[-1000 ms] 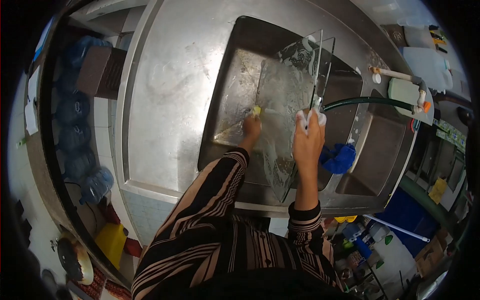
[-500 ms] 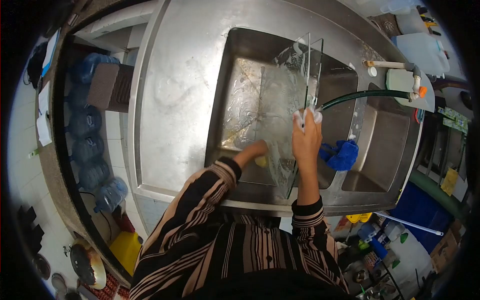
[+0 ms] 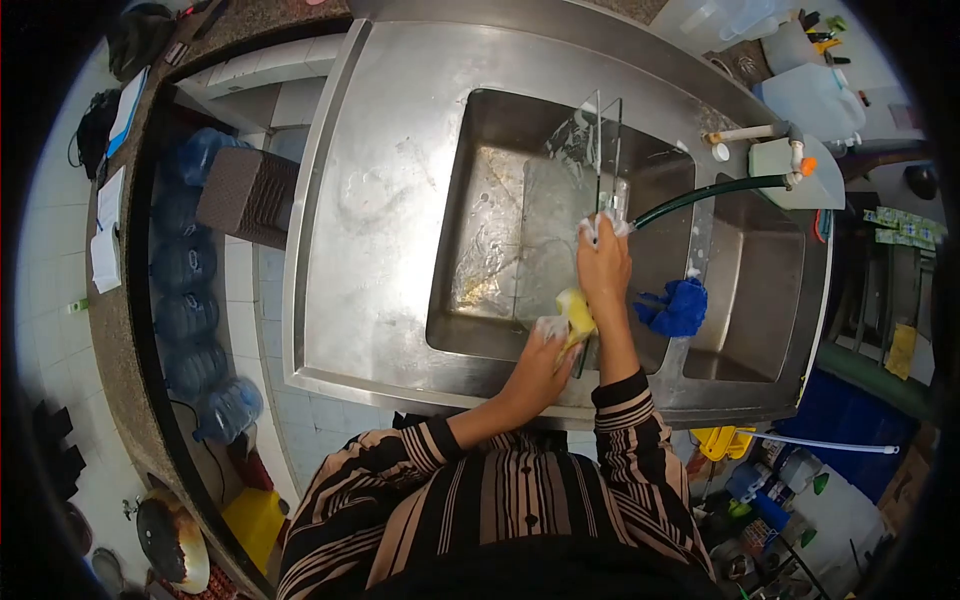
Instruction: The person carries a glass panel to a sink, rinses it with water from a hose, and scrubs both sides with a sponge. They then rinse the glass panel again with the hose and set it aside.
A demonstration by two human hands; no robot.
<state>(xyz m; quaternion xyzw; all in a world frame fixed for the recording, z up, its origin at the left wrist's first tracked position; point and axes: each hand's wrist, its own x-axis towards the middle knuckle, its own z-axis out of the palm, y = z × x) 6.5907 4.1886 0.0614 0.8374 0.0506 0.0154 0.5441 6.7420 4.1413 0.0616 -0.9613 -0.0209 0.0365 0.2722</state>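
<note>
My left hand [image 3: 537, 378], wet with white suds, is closed around a yellow sponge [image 3: 574, 310] at the near end of a clear, soapy glass pane [image 3: 562, 215]. Two upright glass edges show side by side, standing in the large steel sink basin [image 3: 462, 290]. Closed around the glass edge, my right hand [image 3: 605, 268] has foam over its fingers and holds the glass upright. The green hose [image 3: 725, 188] runs from the tap to just beside these fingers. A blue cloth [image 3: 680, 308] lies on the divider to the right of my right wrist.
A smaller basin [image 3: 755, 285] lies to the right, and a steel drainboard [image 3: 370, 200] to the left. The tap [image 3: 795, 160] and a white jug [image 3: 820, 100] stand at the back right. Large water bottles [image 3: 185, 260] line the shelf at far left.
My left hand has come up out of the basin and moved right, bringing the sponge to the glass edge below my right hand. My right hand keeps its grip on the glass.
</note>
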